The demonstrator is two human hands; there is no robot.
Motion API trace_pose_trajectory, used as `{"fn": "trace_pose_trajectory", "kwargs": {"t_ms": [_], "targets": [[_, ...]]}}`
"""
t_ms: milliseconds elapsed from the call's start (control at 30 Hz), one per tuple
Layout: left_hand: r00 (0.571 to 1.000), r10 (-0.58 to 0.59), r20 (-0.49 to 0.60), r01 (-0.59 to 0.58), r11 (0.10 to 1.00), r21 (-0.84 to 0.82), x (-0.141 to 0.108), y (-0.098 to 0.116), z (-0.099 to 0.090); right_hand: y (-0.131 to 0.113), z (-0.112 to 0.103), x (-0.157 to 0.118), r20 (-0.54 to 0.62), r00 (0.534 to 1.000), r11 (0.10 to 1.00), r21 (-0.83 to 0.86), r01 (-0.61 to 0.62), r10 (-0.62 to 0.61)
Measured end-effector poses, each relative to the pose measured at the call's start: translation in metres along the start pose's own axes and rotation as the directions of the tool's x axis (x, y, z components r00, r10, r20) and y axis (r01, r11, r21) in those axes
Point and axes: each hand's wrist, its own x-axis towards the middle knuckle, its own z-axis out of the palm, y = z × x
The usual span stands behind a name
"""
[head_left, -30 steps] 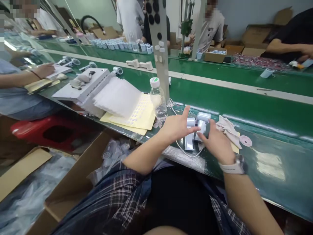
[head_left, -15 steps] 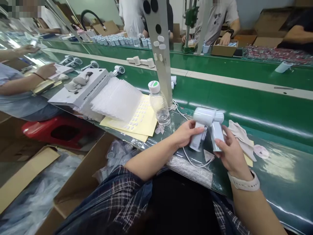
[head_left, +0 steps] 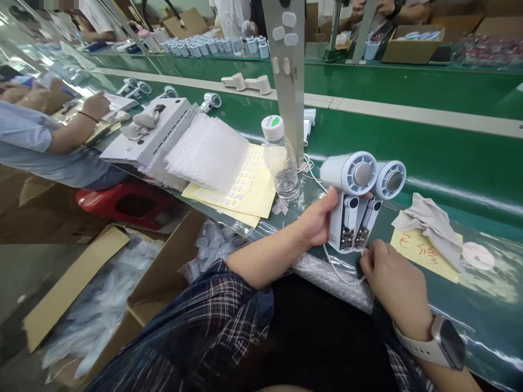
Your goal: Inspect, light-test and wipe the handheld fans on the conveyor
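Two light-blue handheld fans stand side by side, their round ends and opened handles with bare circuit parts facing me. My left hand [head_left: 321, 220] wraps round the handle of the left fan [head_left: 337, 218] and seems to support both. At the lower end of the right fan [head_left: 390, 181] is my right hand [head_left: 392, 275], its fingers curled; whether they pinch the handle's bottom edge or something small is hidden. A white cable [head_left: 335, 269] loops below the fans. Left of them stands a clear water bottle [head_left: 284, 163] by a metal post [head_left: 289, 87].
Yellow sheets with white stickers [head_left: 263, 204], bubble bags [head_left: 208, 149] and a white box [head_left: 149, 130] lie leftward. A grey cloth [head_left: 429, 223] is on the right. Cardboard box [head_left: 163, 272] sits below the table edge. Another person's arm [head_left: 75, 128] is far left.
The fans have turned so their round ends and open handles face me, side by side. My right hand has moved down from the right fan's side to its bottom. The view has shifted.
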Motion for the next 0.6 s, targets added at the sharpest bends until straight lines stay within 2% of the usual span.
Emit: {"fn": "trace_pose_trajectory", "kwargs": {"t_ms": [67,133,200,267,333,467,600], "targets": [[1.000,-0.004,-0.020,0.004,1.000,-0.007,-0.001,0.004,0.002,-0.007,0.002,-0.001,0.014,0.999,0.957,0.290,0.033,-0.039],[0.999,-0.010,-0.051,0.009,0.999,-0.031,-0.001,0.007,0.003,-0.008,-0.002,-0.004,0.081,0.996,0.809,0.587,-0.018,-0.037],[0.998,0.014,-0.060,-0.018,0.998,-0.065,0.001,0.010,0.003,-0.007,-0.010,-0.009,0.134,0.987,0.667,0.744,-0.045,-0.084],[0.998,0.049,-0.049,-0.053,0.994,-0.096,0.002,0.011,0.003,-0.006,-0.018,-0.012,0.148,0.975,0.602,0.799,-0.019,-0.165],[0.996,0.066,-0.053,-0.072,0.990,-0.117,0.003,0.011,0.004,-0.010,-0.020,-0.014,0.150,0.967,0.586,0.810,0.000,-0.207],[0.996,0.089,-0.026,-0.091,0.991,-0.101,0.004,0.007,0.003,-0.034,-0.011,-0.013,0.062,0.993,0.566,0.825,0.003,-0.096],[0.981,0.193,-0.024,-0.194,0.981,-0.031,0.005,-0.001,-0.002,-0.053,0.003,-0.014,-0.053,0.998,0.437,0.898,0.054,-0.016]]}}
